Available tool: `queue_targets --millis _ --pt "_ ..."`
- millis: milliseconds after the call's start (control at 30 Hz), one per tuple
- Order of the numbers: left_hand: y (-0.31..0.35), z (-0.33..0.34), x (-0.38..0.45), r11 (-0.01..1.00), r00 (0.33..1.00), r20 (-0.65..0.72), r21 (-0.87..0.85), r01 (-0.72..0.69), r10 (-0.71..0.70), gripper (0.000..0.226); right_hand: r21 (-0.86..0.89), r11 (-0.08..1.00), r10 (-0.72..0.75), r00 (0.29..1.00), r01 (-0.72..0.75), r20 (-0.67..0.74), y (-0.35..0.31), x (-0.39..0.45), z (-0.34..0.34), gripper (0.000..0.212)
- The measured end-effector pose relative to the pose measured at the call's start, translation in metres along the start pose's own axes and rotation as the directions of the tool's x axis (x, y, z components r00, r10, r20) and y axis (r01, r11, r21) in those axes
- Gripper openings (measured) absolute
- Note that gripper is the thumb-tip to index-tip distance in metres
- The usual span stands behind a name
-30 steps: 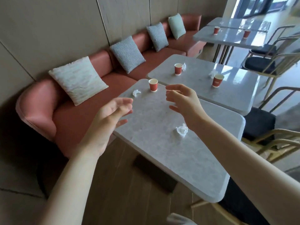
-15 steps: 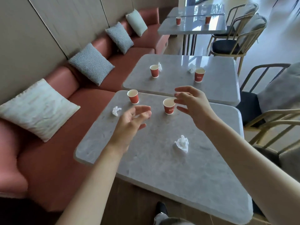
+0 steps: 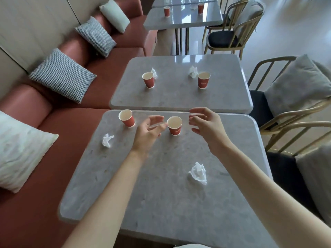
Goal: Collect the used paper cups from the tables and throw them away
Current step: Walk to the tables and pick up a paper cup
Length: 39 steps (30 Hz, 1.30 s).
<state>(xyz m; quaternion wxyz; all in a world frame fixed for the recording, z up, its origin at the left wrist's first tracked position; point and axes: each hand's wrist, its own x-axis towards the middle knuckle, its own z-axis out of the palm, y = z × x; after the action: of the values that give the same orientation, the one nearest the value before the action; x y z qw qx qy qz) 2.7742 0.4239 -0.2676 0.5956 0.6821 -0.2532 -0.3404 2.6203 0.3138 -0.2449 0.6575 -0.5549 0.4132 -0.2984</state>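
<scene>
A red paper cup with a white rim (image 3: pixel 175 125) stands upright at the far end of the nearest grey stone-topped table (image 3: pixel 161 194), between the two outstretched hands. The left hand (image 3: pixel 148 134) hovers just beside it, fingers loosely spread and grasping nothing. The right hand (image 3: pixel 206 126) hangs on the other side, fingers apart and gently bent, also empty; a second red paper cup (image 3: pixel 126 118) stands further left.
</scene>
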Motion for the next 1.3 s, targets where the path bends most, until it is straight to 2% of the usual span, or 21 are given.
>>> queue_targets --millis 200,300,467,600,833,1000,1133,1200,1300 --pt "-0.032 0.017 0.052 0.988 1.000 -0.005 0.154 0.004 -0.003 0.031 -0.012 1.000 0.013 0.994 -0.014 -0.112 0.031 0.020 -0.003 0.027" --pt "-0.045 0.020 0.076 0.954 0.999 0.035 0.299 -0.017 0.007 0.033 -0.060 0.998 0.016 0.984 -0.027 -0.180 0.042 0.032 -0.003 0.027" --pt "-0.075 0.022 0.110 0.813 0.988 0.153 0.573 -0.104 0.018 0.038 -0.098 0.994 0.022 0.968 -0.048 -0.249 0.058 0.041 0.007 0.025" --pt "-0.097 0.021 0.135 0.636 0.963 0.257 0.757 -0.151 -0.077 0.042 -0.119 0.990 0.043 0.963 -0.077 -0.266 0.070 0.045 0.015 0.024" --pt "-0.116 0.030 0.156 0.533 0.935 0.270 0.839 -0.110 -0.231 0.057 -0.156 0.980 0.080 0.960 -0.126 -0.269 0.089 0.044 0.009 0.024" --pt "-0.121 0.038 0.157 0.463 0.949 0.234 0.879 -0.115 -0.210 0.045 -0.178 0.976 0.078 0.961 -0.128 -0.266 0.093 0.045 -0.001 0.024" --pt "-0.122 0.040 0.154 0.470 0.966 0.200 0.877 -0.102 -0.164 0.029 -0.182 0.975 0.079 0.962 -0.130 -0.262 0.095 0.044 -0.006 0.023" --pt "-0.121 0.040 0.151 0.508 0.972 0.196 0.855 -0.104 -0.131 0.023 -0.185 0.974 0.081 0.962 -0.132 -0.261 0.095 0.042 -0.008 0.023" --pt "-0.122 0.037 0.144 0.614 0.985 0.154 0.786 -0.071 -0.083 0.038 -0.191 0.972 0.088 0.965 -0.138 -0.249 0.096 0.039 -0.008 0.024"
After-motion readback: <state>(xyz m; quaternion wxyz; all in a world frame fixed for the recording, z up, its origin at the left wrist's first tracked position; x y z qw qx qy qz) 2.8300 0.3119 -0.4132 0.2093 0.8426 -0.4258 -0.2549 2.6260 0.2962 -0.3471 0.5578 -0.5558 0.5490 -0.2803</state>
